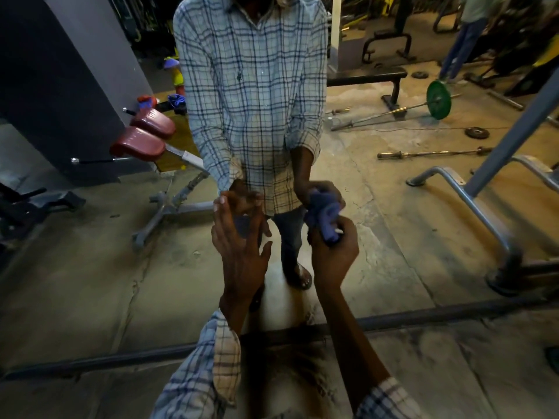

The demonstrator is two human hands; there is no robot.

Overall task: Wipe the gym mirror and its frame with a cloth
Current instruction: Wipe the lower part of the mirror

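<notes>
R grip (pixel 332 255) clamped on blue cloth (pixel 328 225); cloth bunched, pressed vs. mirror (pixel 393 192) glass near centre, above dark bottom frame (pixel 453 313). L grip (pixel 242 246) apart: fingers straight & spread, tips touching glass, just left of cloth.

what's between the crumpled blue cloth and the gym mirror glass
Nothing visible: the crumpled blue cloth, gripped by the right hand, meets its own reflection on the gym mirror glass. The open left hand touches the glass beside it, clear of the cloth.
</notes>
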